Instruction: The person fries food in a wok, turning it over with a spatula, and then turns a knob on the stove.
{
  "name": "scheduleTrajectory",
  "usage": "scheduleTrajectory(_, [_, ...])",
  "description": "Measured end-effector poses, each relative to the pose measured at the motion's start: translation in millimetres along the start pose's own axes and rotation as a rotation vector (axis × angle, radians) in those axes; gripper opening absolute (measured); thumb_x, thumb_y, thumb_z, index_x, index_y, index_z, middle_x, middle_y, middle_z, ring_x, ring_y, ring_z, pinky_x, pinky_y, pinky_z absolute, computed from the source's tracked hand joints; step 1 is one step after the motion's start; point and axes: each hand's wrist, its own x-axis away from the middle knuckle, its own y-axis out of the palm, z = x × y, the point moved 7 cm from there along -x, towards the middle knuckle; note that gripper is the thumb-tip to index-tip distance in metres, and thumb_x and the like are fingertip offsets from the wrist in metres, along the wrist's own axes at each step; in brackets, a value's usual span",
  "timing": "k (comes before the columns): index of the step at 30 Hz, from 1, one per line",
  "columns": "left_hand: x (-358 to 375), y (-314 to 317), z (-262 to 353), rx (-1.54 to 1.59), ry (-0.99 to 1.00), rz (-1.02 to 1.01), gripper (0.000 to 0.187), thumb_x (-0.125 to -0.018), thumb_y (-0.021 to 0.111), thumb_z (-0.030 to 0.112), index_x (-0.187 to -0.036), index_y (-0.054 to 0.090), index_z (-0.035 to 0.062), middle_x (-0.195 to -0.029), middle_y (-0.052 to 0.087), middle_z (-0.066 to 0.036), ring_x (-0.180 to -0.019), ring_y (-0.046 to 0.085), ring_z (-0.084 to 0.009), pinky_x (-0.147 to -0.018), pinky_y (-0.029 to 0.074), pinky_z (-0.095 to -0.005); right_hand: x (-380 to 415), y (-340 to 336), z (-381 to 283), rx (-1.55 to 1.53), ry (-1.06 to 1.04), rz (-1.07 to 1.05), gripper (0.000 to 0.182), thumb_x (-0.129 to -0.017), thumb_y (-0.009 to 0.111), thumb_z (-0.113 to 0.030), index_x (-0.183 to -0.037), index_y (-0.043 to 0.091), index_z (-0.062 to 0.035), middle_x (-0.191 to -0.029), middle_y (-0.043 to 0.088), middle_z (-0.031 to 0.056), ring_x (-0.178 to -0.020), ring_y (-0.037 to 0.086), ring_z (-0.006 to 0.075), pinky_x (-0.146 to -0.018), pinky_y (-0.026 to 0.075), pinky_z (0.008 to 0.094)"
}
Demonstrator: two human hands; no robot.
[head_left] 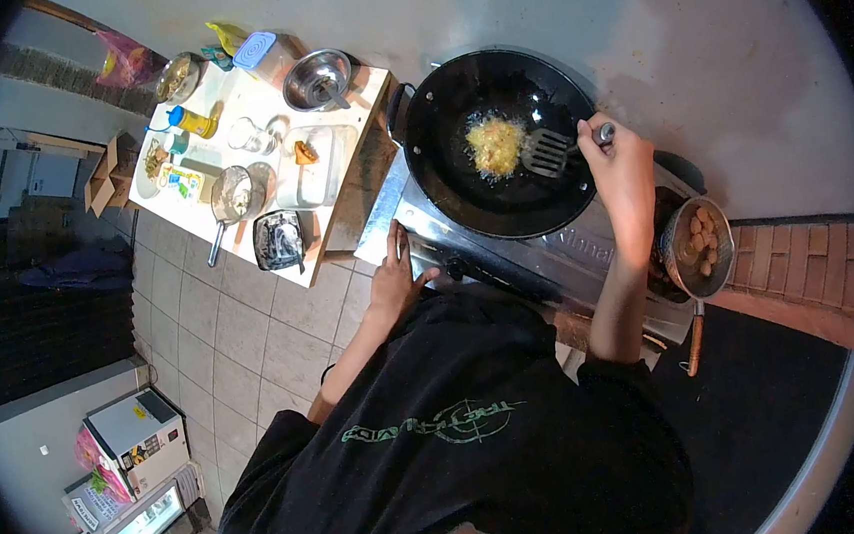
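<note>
My right hand (624,166) is closed around the handle of a slotted spatula (545,154). The spatula's metal blade reaches into a black wok (462,204), right beside a yellow, bubbling piece of frying food (495,148). Oil shines on the wok's inside. Under the wok stands a gas stove (586,244) with a steel top. My left hand (397,281) is at the stove's front left corner, fingers stretched out and holding nothing. A dark stove knob (454,268) is close to its thumb.
Right of the wok, a long-handled strainer (701,281) holds several brown fried pieces. On the left, a table (316,261) carries a steel bowl (317,79), a clear plastic tub (315,180), a small saucepan (232,195) and a black container (279,241). A wall rises behind the stove.
</note>
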Motion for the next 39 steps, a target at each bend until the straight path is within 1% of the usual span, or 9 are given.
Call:
scheduleTrajectory(5, [-2,5,-4,0.015,0.018,0.022,0.104,-0.082,0.059,0.061,-0.146,0.019,-0.0106,-0.158,0.006,-0.022,-0.097,0.066,-0.0366,-0.077,0.056,-0.0395,0,4,1,0.031,0.011,-0.036,0.023,-0.088,0.064,-0.014,-0.078,0.054,0.0036,-0.062,0.04,0.0212,-0.06,0.024,0.0302,-0.049,0.034,0.0359])
scheduleTrajectory(7, [0,4,-3,0.018,0.036,0.043,0.105,-0.082,0.059,0.061,-0.146,0.019,-0.0108,-0.158,0.006,-0.022,-0.096,0.066,-0.0367,-0.077,0.056,-0.0398,2,-3,-4,-0.048,-0.001,0.013,0.024,-0.089,0.064,-0.014,-0.077,0.052,0.0042,-0.062,0.04,0.0216,-0.061,0.024,0.0309,-0.049,0.034,0.0364])
scheduleTrajectory(11, [-1,5,-3,0.023,0.033,0.03,0.105,-0.081,0.06,0.061,-0.146,0.019,-0.0113,-0.158,0.007,-0.022,-0.096,0.066,-0.0367,-0.077,0.056,-0.0401,3,-2,-5,0.01,-0.031,0.04,0.025,-0.089,0.064,-0.014,-0.077,0.052,0.0045,-0.062,0.039,0.0216,-0.062,0.023,0.0309,-0.049,0.034,0.0361])
scheduleTrajectory(13, [-1,6,-5,0.014,0.027,0.029,0.105,-0.081,0.06,0.061,-0.146,0.019,-0.0116,-0.157,0.008,-0.021,-0.096,0.066,-0.0366,-0.077,0.056,-0.0401,2,1,-5,0.032,0.011,-0.018,0.025,-0.089,0.064,-0.013,-0.077,0.052,0.0046,-0.063,0.04,0.0222,-0.061,0.025,0.0325,-0.049,0.034,0.0364])
scheduleTrajectory(16, [0,2,-2,0.016,0.053,0.054,0.106,-0.081,0.059,0.061,-0.145,0.019,-0.0122,-0.157,0.008,-0.022,-0.097,0.066,-0.0358,-0.078,0.056,-0.0396,4,-4,-6,-0.021,-0.006,0.02,0.023,-0.089,0.063,-0.014,-0.078,0.054,0.0046,-0.063,0.04,0.0229,-0.059,0.027,0.0354,-0.049,0.034,0.037])
scheduleTrajectory(25, [0,-1,-1,-0.008,0.014,-0.003,0.104,-0.082,0.06,0.06,-0.146,0.019,-0.0115,-0.157,0.007,-0.022,-0.104,0.064,-0.0354,-0.08,0.056,-0.0388,4,-3,-3,-0.031,0.007,0.022,0.023,-0.089,0.064,-0.014,-0.079,0.055,0.0043,-0.062,0.043,0.0235,-0.058,0.028,0.0365,-0.05,0.036,0.0378])
scheduleTrajectory(29, [-1,0,0,-0.011,-0.001,-0.043,0.104,-0.082,0.06,0.06,-0.147,0.018,-0.0103,-0.158,0.003,-0.021,-0.106,0.064,-0.0362,-0.08,0.056,-0.0393,4,0,0,0.022,-0.006,0.023,0.023,-0.089,0.064,-0.014,-0.079,0.055,0.0043,-0.062,0.041,0.0226,-0.058,0.027,0.0347,-0.05,0.035,0.0369])
scheduleTrajectory(34, [0,0,-1,-0.017,0.016,-0.016,0.104,-0.082,0.06,0.06,-0.147,0.017,-0.0097,-0.158,0.002,-0.021,-0.107,0.063,-0.0364,-0.079,0.056,-0.0397,7,-1,2,-0.074,0.042,0.013,0.025,-0.089,0.064,-0.015,-0.079,0.052,0.0043,-0.062,0.038,0.0213,-0.06,0.024,0.0311,-0.05,0.034,0.0355])
scheduleTrajectory(39, [0,-1,0,0.007,-0.008,-0.045,0.103,-0.082,0.061,0.059,-0.146,0.019,-0.0104,-0.158,0.005,-0.021,-0.103,0.065,-0.0357,-0.08,0.056,-0.0394,5,0,4,0.003,0.025,0.015,0.025,-0.09,0.063,-0.015,-0.078,0.052,0.004,-0.062,0.038,0.0213,-0.06,0.025,0.0316,-0.05,0.034,0.0354])
